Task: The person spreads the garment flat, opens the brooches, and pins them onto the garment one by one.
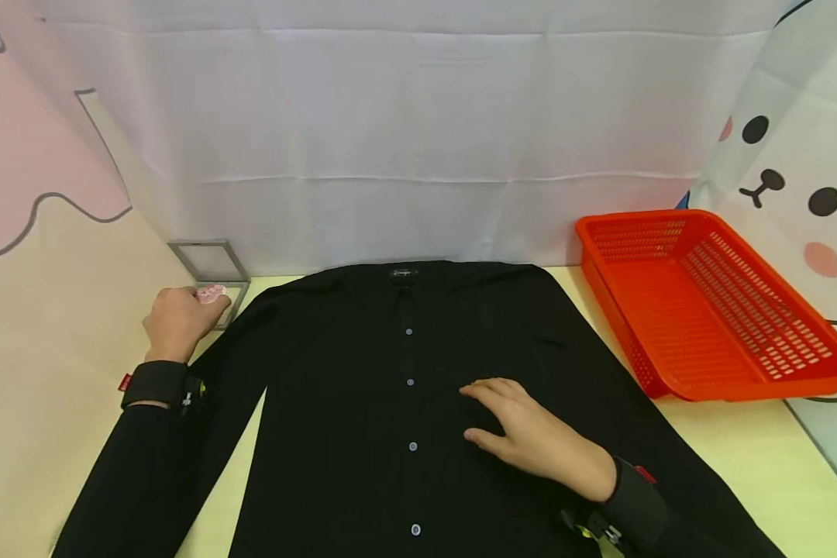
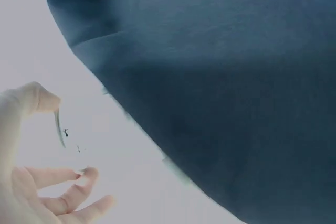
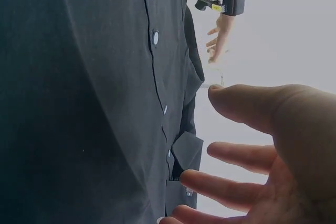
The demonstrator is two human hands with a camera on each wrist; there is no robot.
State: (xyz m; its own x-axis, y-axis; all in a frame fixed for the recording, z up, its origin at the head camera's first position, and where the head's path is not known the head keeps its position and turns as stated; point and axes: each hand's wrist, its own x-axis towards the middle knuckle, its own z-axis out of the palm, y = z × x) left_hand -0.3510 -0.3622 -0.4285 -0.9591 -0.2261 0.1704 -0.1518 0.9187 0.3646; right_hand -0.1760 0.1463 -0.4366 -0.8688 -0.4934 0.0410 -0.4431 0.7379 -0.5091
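A black button-up shirt [image 1: 335, 403] lies spread out, collar at the far side and a row of pale buttons down its front. Beyond its left shoulder, my left hand [image 1: 177, 322] pinches a small flat pink-and-white item [image 1: 211, 294] between thumb and fingers. In the left wrist view that item is washed out by glare, with only a thin edge at the thumb [image 2: 44, 100] showing. My right hand [image 1: 537, 434] is over the right half of the shirt front, fingers spread and holding nothing. The right wrist view shows its fingers [image 3: 226, 187] apart beside the buttons.
A red plastic basket [image 1: 621, 341] with slotted sides stands at the right, close to the shirt's right sleeve. A grey-edged two-panel frame [image 1: 209, 242] is by my left hand. White cloth [image 1: 404, 116] hangs behind, and printed sheets flank the pale yellow table [image 1: 753, 434].
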